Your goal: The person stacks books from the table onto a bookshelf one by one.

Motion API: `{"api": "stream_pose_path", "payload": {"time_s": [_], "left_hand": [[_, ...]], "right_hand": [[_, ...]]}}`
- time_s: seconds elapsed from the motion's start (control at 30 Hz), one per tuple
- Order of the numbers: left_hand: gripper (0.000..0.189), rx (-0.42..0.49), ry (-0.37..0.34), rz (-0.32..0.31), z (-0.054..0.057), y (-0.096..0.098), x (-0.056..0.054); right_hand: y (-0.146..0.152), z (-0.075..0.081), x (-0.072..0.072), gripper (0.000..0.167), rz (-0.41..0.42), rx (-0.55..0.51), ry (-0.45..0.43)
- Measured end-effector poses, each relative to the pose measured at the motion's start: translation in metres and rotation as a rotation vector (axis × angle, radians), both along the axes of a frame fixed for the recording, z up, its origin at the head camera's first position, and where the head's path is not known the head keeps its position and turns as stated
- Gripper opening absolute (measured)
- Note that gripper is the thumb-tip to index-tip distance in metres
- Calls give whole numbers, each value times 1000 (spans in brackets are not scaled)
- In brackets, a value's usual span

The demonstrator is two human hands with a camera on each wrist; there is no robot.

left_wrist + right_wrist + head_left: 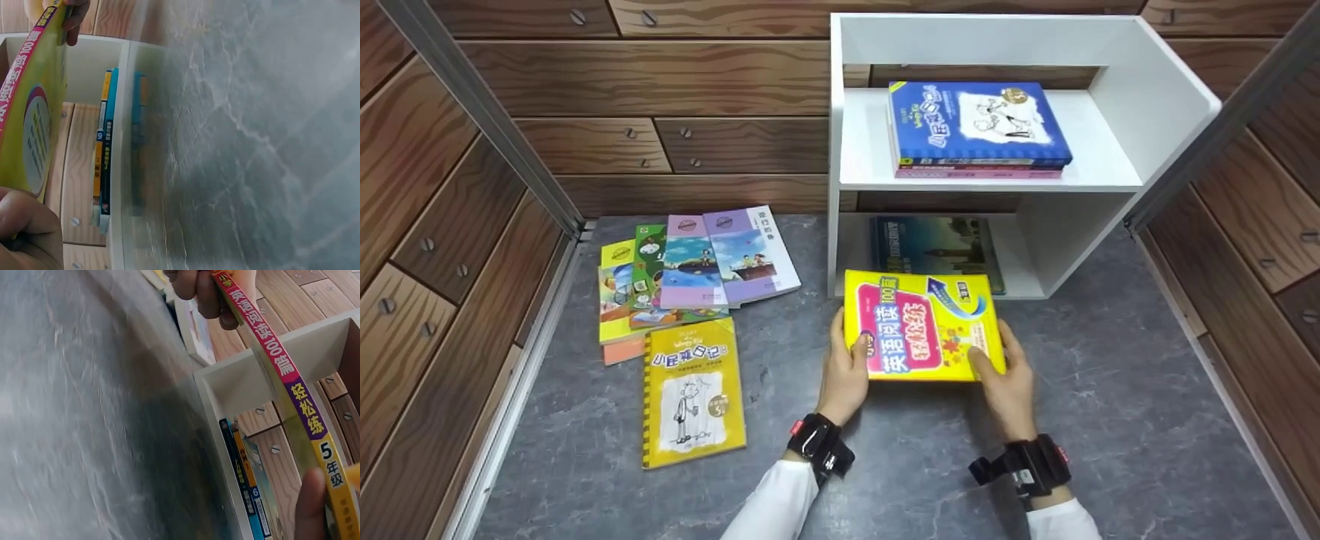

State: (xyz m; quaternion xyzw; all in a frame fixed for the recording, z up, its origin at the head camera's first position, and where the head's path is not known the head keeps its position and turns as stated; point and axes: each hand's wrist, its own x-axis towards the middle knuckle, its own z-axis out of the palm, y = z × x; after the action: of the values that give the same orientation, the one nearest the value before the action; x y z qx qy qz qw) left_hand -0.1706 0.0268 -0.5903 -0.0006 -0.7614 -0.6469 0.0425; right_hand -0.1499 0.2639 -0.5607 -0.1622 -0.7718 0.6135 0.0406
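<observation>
A yellow book (924,326) with a pink title panel is held between both hands, in front of a white shelf unit. My left hand (844,375) grips its left edge, thumb on the cover. On the right edge my right hand (1006,379) grips it the same way. Seen from the right wrist, the book's spine (281,365) faces the camera, and the left wrist view shows its underside (34,140). Just beyond the book, dark-covered books (934,244) lie flat on the lower shelf, partly hidden by it.
On the upper level of the white shelf unit (1170,97) lies a stack topped by a blue book (975,124). Left on the grey floor (810,480) are a yellow comic book (694,397) and several overlapping books (697,262). Wood-patterned walls (660,75) enclose the space.
</observation>
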Motion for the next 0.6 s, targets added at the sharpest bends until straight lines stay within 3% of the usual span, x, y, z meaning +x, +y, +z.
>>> {"api": "stream_pose_path", "payload": {"time_s": [0.23,0.33,0.43,0.6], "left_hand": [[61,-84,37,40,5,3,-21],[67,-86,47,-4,8,4,-30],[78,-108,54,-65,10,6,-38],[106,-206,102,-153,14,9,-54]], "right_hand": [[13,-6,-13,110,178,184,84],[22,-10,-21,119,256,280,166],[31,-11,-31,118,282,386,233],[46,-9,-49,110,295,500,243]]}}
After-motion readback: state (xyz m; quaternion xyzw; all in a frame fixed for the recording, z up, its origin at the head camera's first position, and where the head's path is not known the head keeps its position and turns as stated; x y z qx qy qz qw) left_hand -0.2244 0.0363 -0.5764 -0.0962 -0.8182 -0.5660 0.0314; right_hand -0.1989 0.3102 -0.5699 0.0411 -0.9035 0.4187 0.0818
